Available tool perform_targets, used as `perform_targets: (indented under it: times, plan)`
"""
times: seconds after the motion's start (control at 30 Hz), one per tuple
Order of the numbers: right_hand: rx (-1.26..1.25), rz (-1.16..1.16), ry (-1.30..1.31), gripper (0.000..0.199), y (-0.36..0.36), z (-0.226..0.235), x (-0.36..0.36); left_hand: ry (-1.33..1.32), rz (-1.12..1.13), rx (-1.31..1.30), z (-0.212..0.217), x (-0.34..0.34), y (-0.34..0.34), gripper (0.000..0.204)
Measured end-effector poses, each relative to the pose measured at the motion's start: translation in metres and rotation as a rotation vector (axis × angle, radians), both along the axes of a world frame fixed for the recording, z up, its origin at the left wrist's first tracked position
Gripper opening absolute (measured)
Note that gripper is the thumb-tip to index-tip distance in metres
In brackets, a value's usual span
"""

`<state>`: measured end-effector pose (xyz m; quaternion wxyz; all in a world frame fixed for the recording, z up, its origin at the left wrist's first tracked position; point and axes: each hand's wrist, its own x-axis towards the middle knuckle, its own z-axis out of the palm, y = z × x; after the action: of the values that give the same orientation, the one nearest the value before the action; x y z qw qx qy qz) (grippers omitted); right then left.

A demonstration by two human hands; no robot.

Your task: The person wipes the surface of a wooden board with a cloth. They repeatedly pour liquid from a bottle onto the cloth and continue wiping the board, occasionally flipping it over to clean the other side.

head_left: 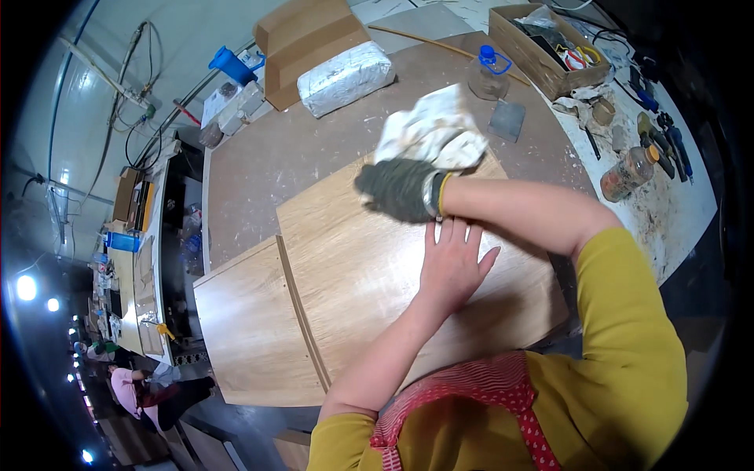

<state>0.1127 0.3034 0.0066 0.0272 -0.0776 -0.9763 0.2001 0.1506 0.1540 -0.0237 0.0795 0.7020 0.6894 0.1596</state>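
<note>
My left hand (454,267) is bare and lies flat on a wood-grain board (369,290), fingers stretched out and apart. Just beyond its fingertips my right hand (400,190), in a dark green work glove, is over the far part of the same board. Its fingers are smeared and partly hidden, so what is under them cannot be made out. A crumpled white cloth (432,129) lies right behind the glove, at the board's far edge. To the left, a second wood-grain panel (251,322) adjoins the board, with a narrow brown strip (302,314) along the join.
On the brown worktable (259,173) stand an opened cardboard box (314,31), a white wrapped block (345,77), a blue-capped clear bottle (488,74) and a grey plate (506,121). At right are a box of odds and ends (542,47), an orange-capped jar (628,174) and hand tools (674,145). People (149,392) are far left.
</note>
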Motion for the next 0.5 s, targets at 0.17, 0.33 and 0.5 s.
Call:
perform_targets:
  times: [0.17,0.33,0.5]
  plan:
    - [0.282,-0.372,0.532,0.03,0.082,-0.056,-0.01,-0.024,-0.02,0.092,-0.002,0.008,0.001,0.064]
    - [-0.007,0.14,0.298,0.035,-0.047,-0.038,-0.051,-0.108,-0.079,-0.102,-0.001,0.001,0.001,0.059]
    - [0.023,0.351,0.49,0.028,-0.094,-0.042,-0.092,-0.039,-0.179,-0.127,-0.013,-0.008,-0.027,0.054]
